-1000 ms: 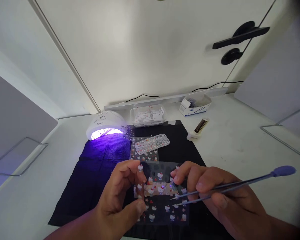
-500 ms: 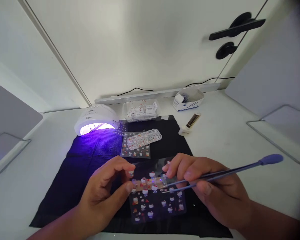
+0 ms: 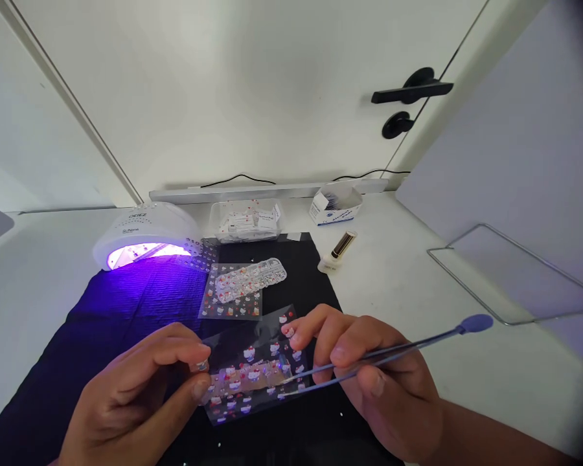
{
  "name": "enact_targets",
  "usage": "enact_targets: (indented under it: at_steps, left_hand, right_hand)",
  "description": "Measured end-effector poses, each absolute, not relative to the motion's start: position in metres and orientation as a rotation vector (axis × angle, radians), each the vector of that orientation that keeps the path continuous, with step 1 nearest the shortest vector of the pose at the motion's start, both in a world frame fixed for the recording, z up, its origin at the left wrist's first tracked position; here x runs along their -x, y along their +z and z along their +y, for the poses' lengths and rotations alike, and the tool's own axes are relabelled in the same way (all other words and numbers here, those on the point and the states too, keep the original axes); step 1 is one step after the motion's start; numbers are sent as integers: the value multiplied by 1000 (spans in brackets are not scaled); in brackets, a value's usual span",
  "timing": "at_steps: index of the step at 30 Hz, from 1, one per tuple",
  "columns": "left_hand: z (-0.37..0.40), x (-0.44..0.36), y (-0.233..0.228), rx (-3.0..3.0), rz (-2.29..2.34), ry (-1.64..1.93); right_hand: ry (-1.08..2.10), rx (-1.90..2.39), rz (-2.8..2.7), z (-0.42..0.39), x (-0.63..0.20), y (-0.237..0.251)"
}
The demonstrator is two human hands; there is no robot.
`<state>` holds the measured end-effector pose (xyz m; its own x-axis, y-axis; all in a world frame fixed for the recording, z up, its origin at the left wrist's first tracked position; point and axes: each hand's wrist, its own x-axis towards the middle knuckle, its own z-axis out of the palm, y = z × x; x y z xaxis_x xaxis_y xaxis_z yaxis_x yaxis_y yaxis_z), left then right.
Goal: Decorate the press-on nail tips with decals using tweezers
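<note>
My left hand [image 3: 140, 395] is closed in a pinch at the left edge of a clear sticker sheet [image 3: 252, 404] with small white cat-face stickers and red bits. The sheet is held tilted above the black cloth. Across its middle lies or shows a pinkish clear strip [image 3: 257, 378]; whether it sits over or under the sheet I cannot tell. My right hand [image 3: 374, 382] grips blue-grey tweezers [image 3: 412, 343]. Their two tips are apart and point left, over the sheet's right part. Fingertips of the right hand also touch the sheet's upper right corner.
A white nail lamp [image 3: 146, 226] glows purple at the left on the black cloth [image 3: 291, 278]. Behind lie another sticker sheet [image 3: 233, 312], a clear case of gems [image 3: 252, 278], a plastic tub [image 3: 245, 223], a pad box [image 3: 337, 210] and a nail polish bottle [image 3: 337, 252].
The view has swung, so the lamp and other items sit further left. The sticker sheet has been tilted up between both hands. My right hand still holds the tweezers.
</note>
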<state>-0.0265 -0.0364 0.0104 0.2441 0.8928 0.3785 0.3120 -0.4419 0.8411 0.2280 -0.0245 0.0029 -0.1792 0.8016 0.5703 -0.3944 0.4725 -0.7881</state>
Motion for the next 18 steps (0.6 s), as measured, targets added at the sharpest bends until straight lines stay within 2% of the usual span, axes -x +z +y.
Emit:
enact_targets:
  at_steps: [18]
  left_hand:
    - [-34,26,18,-1775,1029,973]
  right_hand:
    - [1129,375,-1503,-26,-228,1]
